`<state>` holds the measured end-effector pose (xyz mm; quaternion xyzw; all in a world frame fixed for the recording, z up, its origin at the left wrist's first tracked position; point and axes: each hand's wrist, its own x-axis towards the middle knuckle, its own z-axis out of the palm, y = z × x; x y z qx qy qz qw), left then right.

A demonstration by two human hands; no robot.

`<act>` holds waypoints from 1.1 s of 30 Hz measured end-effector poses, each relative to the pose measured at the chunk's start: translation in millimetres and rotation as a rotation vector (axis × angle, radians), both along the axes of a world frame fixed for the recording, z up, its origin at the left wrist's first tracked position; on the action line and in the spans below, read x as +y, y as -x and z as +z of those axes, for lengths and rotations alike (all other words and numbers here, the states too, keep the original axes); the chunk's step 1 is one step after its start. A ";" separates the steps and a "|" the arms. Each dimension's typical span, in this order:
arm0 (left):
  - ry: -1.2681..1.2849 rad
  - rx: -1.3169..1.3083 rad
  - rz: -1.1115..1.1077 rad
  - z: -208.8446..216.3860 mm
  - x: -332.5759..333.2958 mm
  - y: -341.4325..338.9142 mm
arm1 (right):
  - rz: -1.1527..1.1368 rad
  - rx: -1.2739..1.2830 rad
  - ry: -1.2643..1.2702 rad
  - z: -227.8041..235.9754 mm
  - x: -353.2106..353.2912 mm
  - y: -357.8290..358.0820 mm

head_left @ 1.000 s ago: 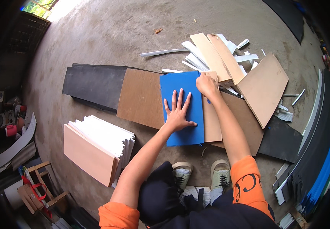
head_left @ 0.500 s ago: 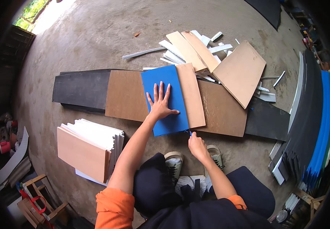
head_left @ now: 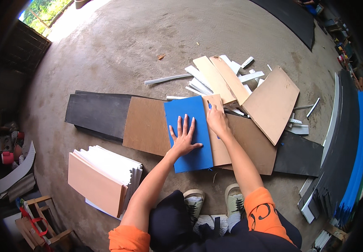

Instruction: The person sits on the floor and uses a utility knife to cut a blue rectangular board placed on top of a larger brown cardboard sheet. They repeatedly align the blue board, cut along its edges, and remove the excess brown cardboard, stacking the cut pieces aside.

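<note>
A blue foam-like sheet (head_left: 185,107) lies over a tan board (head_left: 221,154), with a strip of the tan showing along its right side. My left hand (head_left: 183,140) presses flat on the blue sheet, fingers spread. My right hand (head_left: 217,120) is closed round a slim blue tool (head_left: 209,105) that looks like a utility knife, over the tan strip near the blue sheet's right edge. Most of the tool is hidden by the fingers. Under both sheets is a long brown board (head_left: 146,126) on black panels (head_left: 99,113). A small blue shaving (head_left: 210,169) sits at the blue sheet's lower right corner.
Beyond the boards, white offcuts (head_left: 198,80) and tan pieces (head_left: 272,105) lie heaped. A stack of white sheets with a tan board (head_left: 97,185) stands at left. Black and blue sheets (head_left: 355,159) line the right side. My shoes (head_left: 234,201) are close to the boards.
My right hand has moved up and away from the blue sheet's near corner to beside its upper right edge, still holding the tool. The left hand stays flat on the sheet. The view has shifted.
</note>
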<state>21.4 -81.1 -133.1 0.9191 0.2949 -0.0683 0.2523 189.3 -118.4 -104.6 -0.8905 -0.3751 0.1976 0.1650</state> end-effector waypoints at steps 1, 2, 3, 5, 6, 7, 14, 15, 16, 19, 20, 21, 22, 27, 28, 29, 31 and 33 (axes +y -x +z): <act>-0.007 -0.009 0.005 1.2 -0.6 2.4 | 0.005 0.007 0.013 -3.3 15.3 -2.6; -0.009 -0.015 0.010 2.1 -0.5 2.8 | 0.006 0.012 0.028 -6.4 27.3 -4.6; -0.009 -0.023 0.012 2.9 -0.4 2.2 | 0.008 0.002 0.031 -9.4 36.2 -6.1; -0.011 -0.013 0.025 3.3 1.1 6.9 | 0.022 -0.012 0.041 -5.8 51.1 -0.2; -0.009 -0.008 0.029 3.6 1.1 8.7 | -0.005 0.090 0.136 -3.0 55.6 0.2; -0.006 -0.015 0.026 4.6 -0.3 5.9 | -0.030 0.141 0.181 -2.1 59.0 -2.3; 0.005 0.006 0.053 4.5 1.5 7.3 | -0.128 0.465 0.394 19.8 1.6 27.7; 0.006 0.023 0.049 5.3 0.0 2.4 | -0.135 0.440 0.377 9.0 -24.4 35.2; 0.006 0.016 0.054 4.5 0.1 3.1 | -0.159 0.497 0.389 12.0 -44.6 47.7; -0.005 0.047 0.051 5.6 -1.4 -2.0 | -0.094 0.332 0.368 -2.3 -109.1 80.2; -0.005 0.063 0.053 6.5 -0.6 -2.4 | -0.077 0.266 0.337 -0.2 -126.3 93.1; -0.005 0.080 0.056 7.4 -0.3 -1.8 | -0.058 0.200 0.306 1.9 -141.7 105.0; -0.015 0.084 0.055 7.2 0.7 -1.6 | -0.078 0.248 0.324 6.7 -151.8 112.7; -0.001 0.066 0.041 -0.4 -0.3 -6.8 | -0.090 0.393 0.456 -2.1 -217.0 144.8; -0.010 0.071 0.041 0.1 2.0 -3.0 | -0.088 0.441 0.543 -0.8 -225.3 151.5; -0.007 0.075 0.046 0.4 0.1 -2.0 | -0.099 0.406 0.513 7.7 -230.8 156.9; -0.017 0.053 0.054 -1.1 1.1 -0.1 | -0.082 0.360 0.376 28.6 -212.0 144.3; -0.025 0.039 0.069 -1.6 4.3 3.9 | -0.060 0.220 0.191 40.4 -170.0 122.0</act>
